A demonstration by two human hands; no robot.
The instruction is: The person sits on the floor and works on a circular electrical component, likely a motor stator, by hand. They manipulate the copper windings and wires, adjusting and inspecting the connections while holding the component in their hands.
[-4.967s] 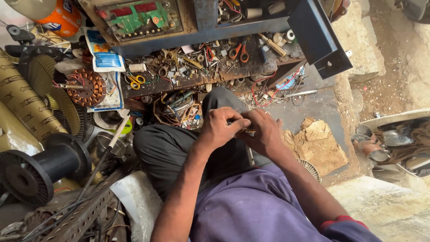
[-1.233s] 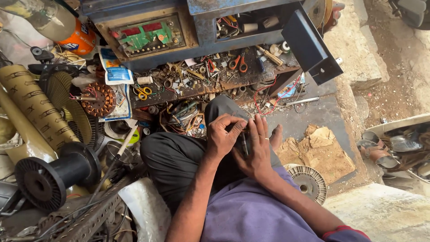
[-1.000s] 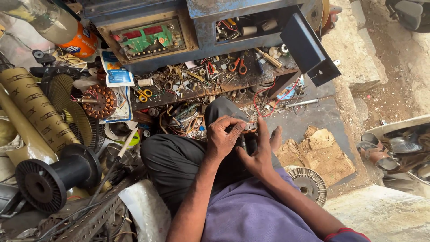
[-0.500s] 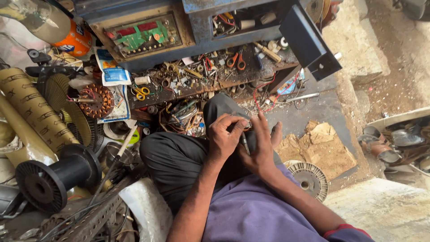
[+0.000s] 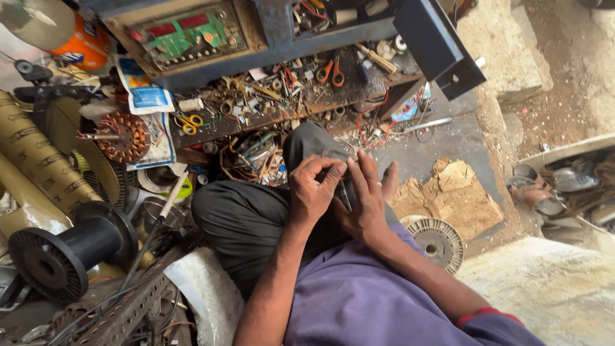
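Head view. The left hand [image 5: 314,192] pinched a thin dark metal piece [image 5: 344,192], thumb and forefinger closed on its upper end, while the right hand [image 5: 366,200] lay against it with fingers spread and extended, backing the piece rather than gripping it; whether its thumb closed on anything could not be told. The piece sat over the person's raised knee in dark trousers [image 5: 256,221]. Judged from this, the work was in mid-course: the piece was in hand, not set down, and no finished part showed beside it. Around the knee lay a cluttered low wooden bench [image 5: 256,122] strewn with orange-handled scissors [image 5: 330,72], screws and wire. A copper-wound stator [image 5: 125,138] and a black spool [image 5: 61,253] stood at left. A finned metal disc [image 5: 439,242] lay on the dusty concrete floor [image 5: 448,141] at right.
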